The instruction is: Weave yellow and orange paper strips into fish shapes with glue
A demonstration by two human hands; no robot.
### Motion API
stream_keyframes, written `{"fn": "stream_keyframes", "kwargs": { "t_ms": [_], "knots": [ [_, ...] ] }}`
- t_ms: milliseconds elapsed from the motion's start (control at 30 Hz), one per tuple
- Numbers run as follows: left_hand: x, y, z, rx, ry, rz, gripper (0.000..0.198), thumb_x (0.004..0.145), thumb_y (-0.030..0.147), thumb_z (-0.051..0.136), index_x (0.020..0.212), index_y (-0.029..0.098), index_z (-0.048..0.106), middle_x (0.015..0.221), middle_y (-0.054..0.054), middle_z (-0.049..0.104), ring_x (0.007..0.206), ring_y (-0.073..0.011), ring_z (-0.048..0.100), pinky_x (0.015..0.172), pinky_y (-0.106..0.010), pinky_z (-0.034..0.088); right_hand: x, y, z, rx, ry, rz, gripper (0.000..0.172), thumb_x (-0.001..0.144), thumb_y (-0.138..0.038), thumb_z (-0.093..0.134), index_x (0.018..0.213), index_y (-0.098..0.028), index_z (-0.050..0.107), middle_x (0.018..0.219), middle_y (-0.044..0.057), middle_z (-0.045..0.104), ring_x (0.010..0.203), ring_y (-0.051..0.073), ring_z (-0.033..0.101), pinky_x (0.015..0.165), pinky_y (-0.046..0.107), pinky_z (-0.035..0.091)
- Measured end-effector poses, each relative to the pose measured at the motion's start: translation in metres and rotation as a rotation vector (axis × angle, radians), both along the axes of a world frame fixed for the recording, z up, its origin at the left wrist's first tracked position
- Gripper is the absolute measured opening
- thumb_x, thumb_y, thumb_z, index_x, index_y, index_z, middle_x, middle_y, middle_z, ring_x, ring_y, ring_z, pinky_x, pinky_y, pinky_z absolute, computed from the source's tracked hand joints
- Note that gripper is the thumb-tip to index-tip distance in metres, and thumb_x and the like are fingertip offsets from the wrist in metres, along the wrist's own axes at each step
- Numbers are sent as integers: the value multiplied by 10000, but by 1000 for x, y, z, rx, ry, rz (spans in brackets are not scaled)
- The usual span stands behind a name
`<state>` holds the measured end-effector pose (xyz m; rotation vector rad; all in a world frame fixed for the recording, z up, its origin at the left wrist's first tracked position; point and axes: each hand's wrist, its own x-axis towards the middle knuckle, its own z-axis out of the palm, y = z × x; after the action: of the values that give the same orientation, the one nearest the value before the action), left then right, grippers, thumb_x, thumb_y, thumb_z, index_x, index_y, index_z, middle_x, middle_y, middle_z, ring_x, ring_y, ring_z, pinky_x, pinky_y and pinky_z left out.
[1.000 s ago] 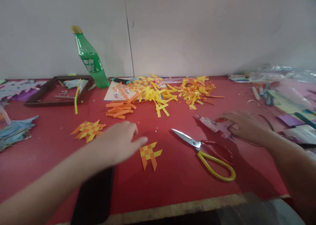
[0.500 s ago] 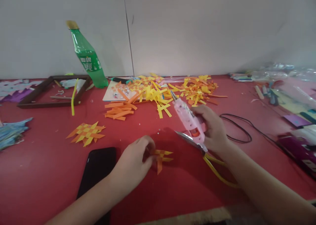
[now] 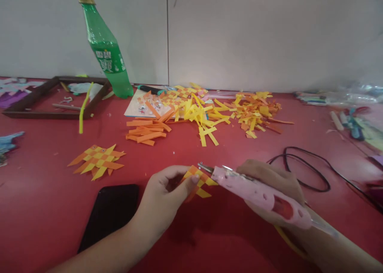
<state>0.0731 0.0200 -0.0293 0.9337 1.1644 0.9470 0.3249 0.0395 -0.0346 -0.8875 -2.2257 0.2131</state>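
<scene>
Between the thumb and fingers of my left hand [image 3: 166,199] is a small woven paper fish [image 3: 202,180] in orange and yellow, lifted over the red table. My right hand [image 3: 272,185] grips a pink hot glue gun [image 3: 257,195], whose metal nozzle points left and sits right by the fish's upper edge. I cannot tell whether the nozzle touches the paper. Yellow-handled scissors [image 3: 289,239] lie mostly hidden under my right hand and the gun. Another woven paper fish [image 3: 97,160] rests on the table to the left, above a black phone [image 3: 110,213].
Orange strips [image 3: 146,132], yellow strips [image 3: 196,109] and mixed paper scraps [image 3: 257,111] lie along the back. A green bottle [image 3: 109,61] stands beside a brown frame [image 3: 44,115]. At right a black cord [image 3: 311,181] loops across the red table [image 3: 215,241].
The glue gun has swung from pointing up and away to lying nearly level, its nozzle now at the fish. My left hand has raised and turned the fish. The view has shifted slightly.
</scene>
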Motion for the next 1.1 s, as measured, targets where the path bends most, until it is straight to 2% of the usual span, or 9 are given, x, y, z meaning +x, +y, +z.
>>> {"fn": "stream_keyframes", "kwargs": {
  "t_ms": [133, 333, 500, 633, 800, 967, 1100],
  "knots": [
    [-3, 4, 2, 57, 45, 10, 237, 853, 369, 664, 706, 187, 701, 724, 13, 628, 645, -98, 509, 640, -233, 428, -4, -3, -3, -25, -24, 14, 207, 948, -281, 529, 1114, -202, 624, 828, 51, 679, 652, 150, 649, 572, 267, 503],
    [-4, 4, 3, -2, -23, 67, 148, 797, 323, 749, 859, 189, 745, 825, -22, 725, 713, -118, 592, 675, -231, 464, -2, -7, 1, 4, -107, -27, 245, 935, -293, 564, 1165, -214, 588, 878, 70, 694, 696, 181, 669, 615, 290, 537],
    [-7, 3, -1, 28, -16, 120, 173, 802, 323, 761, 743, 191, 666, 622, 47, 618, 557, -70, 498, 561, -188, 415, -5, -7, 7, 36, -108, -16, 181, 900, -235, 589, 1079, -213, 578, 882, 72, 700, 706, 176, 677, 637, 280, 548],
    [-11, 2, -1, 89, 52, 143, 154, 808, 296, 756, 744, 200, 654, 666, 54, 625, 592, -64, 522, 577, -164, 429, -11, -6, 13, 73, -145, -20, 165, 882, -257, 595, 1036, -214, 552, 806, 46, 695, 632, 164, 664, 569, 272, 530],
    [-13, 0, 0, 115, 138, 187, 142, 803, 326, 762, 796, 211, 678, 786, 32, 687, 713, -104, 617, 650, -184, 496, -12, -8, 11, 76, -185, -74, 129, 881, -223, 587, 1003, -246, 554, 753, 15, 688, 597, 158, 644, 542, 279, 506],
    [-12, 2, 1, 140, 149, 198, 107, 816, 303, 749, 804, 217, 687, 783, 35, 698, 713, -105, 630, 632, -173, 515, -11, -8, 4, 137, -184, -109, 28, 910, -243, 561, 932, -253, 575, 698, 3, 669, 541, 151, 601, 496, 278, 470],
    [-12, 2, 2, 184, 176, 177, 65, 837, 258, 718, 795, 220, 686, 757, 42, 706, 689, -94, 629, 608, -156, 503, -12, -6, 3, 136, -174, -102, 24, 904, -255, 563, 922, -248, 577, 692, 4, 656, 536, 149, 586, 492, 271, 453]
  ]
}}
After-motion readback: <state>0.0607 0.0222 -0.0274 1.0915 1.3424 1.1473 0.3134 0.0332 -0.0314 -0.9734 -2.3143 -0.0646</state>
